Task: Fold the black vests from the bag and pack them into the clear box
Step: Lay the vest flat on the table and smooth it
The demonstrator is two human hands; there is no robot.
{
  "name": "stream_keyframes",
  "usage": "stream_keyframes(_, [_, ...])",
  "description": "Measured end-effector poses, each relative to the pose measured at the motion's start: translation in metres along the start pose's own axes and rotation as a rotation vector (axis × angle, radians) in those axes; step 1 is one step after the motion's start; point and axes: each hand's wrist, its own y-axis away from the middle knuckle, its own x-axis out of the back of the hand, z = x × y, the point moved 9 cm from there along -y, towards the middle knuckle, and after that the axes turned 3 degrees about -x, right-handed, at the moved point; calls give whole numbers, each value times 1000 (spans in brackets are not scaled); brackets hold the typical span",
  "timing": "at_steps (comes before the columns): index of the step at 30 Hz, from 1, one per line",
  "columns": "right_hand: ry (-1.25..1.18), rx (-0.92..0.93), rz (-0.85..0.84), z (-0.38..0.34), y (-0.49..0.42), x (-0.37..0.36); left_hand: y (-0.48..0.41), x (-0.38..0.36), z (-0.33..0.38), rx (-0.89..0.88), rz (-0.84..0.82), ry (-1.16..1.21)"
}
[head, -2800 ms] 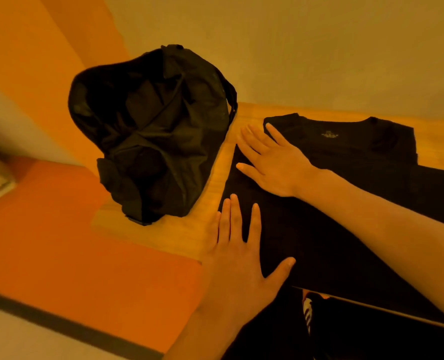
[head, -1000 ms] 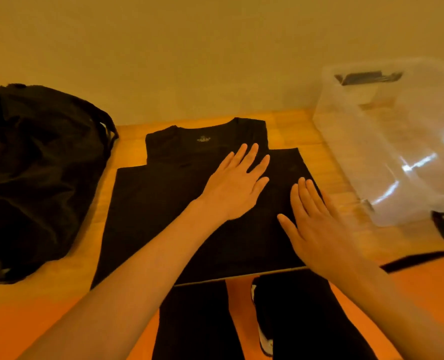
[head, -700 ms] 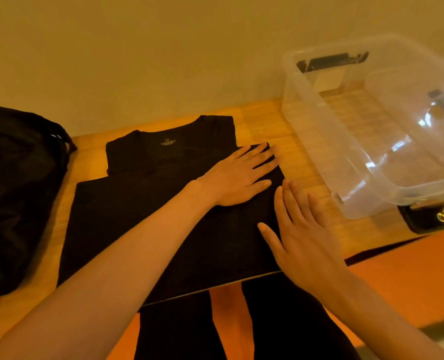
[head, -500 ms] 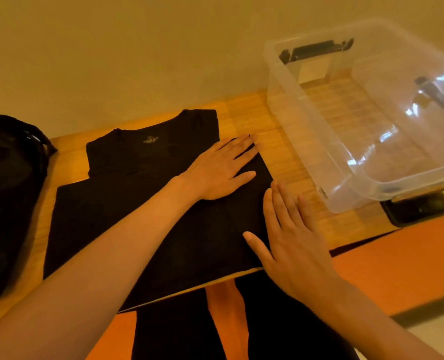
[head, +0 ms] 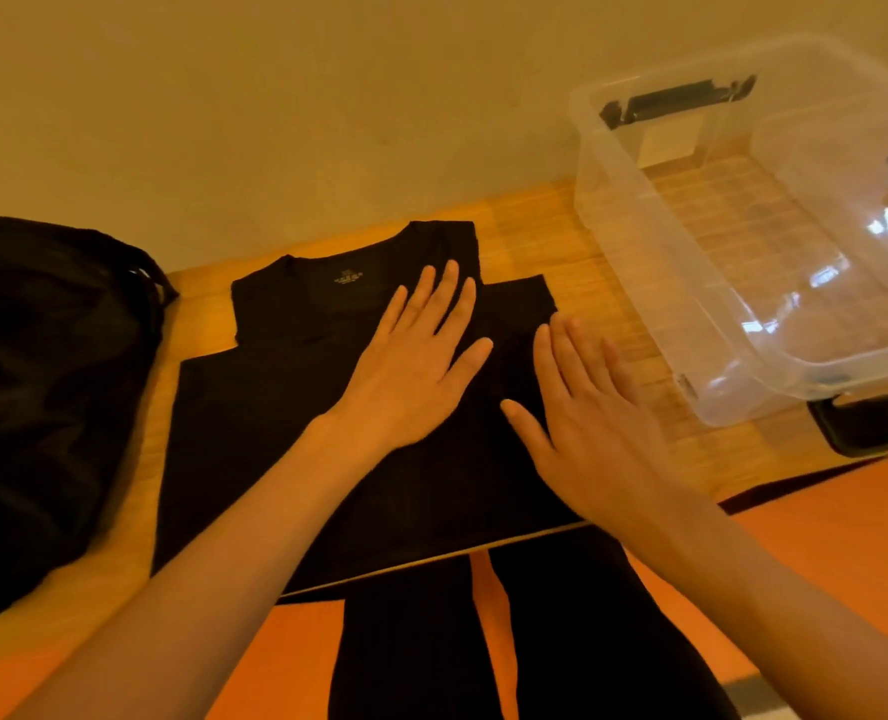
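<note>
One wooden table (head: 577, 241) carries everything in front of you, and its far edge meets a plain wall. At the left end slumps your black bag (head: 52, 397), crumpled, with a strap looping toward the middle. At the far right stands the clear box (head: 634, 252), open at the top, and the table's grain shows through its floor. Between the two lies the black vest (head: 275, 433), spread flat with the neckline at the far side and the hem reaching the table's near edge. It lies just beside the bag and near the box.

Your left hand (head: 415, 371) lies palm down on the vest, right of its middle. The fingers are straight and a little apart, with the thumb out to the right. Your right hand (head: 592, 428) lies flat over the vest's right edge. Its fingers are straight and close together, with the thumb spread left on the cloth and the outer fingers over bare wood.

One dark object (head: 868, 428) sits against the box's near corner, but you cannot tell what it is. A black handle (head: 675, 98) clips the box's far rim. A small pale label (head: 348, 277) marks the inside of the vest's neck.
</note>
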Motion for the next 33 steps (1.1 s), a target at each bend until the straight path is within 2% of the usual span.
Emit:
stream_keyframes(2, [45,-36,-29,7,-1,-18,27,-2,-18,65,-47,53])
stream_keyframes(5, [55,-51,-50,14,4,-29,52,-7,-49,172,-29,-42])
stream_keyframes(8, [56,-36,-80,16,5,-25,63,-17,-67,266,-80,-53])
stream_keyframes(11, [47,-34,4,-1,-5,0,76,-6,-77,277,14,-105])
stream_keyframes(13, [-36,-9,44,-29,-28,12,85,3,-92,354,47,-145])
stream_keyframes(17, [46,58,-70,-76,-99,-13,100,6,-135,512,8,-168])
stream_keyframes(21, [58,-106,-162,-36,-121,-29,129,-1,-173,571,-63,-115])
stream_keyframes(24, [69,-131,-193,-24,-122,-25,131,9,-177,599,-56,-76])
stream_keyframes(25, [44,-122,-170,-28,-130,-19,126,18,-178,606,-16,-66])
stream_keyframes(27, [-71,-87,-14,-36,-161,3,108,41,-186,575,131,-44])
stream_keyframes(29, [-246,-98,62,-36,-202,18,86,53,-206,540,229,73])
stream_keyframes(33, [-495,-299,-204,-22,-260,11,43,52,-265,576,249,257])
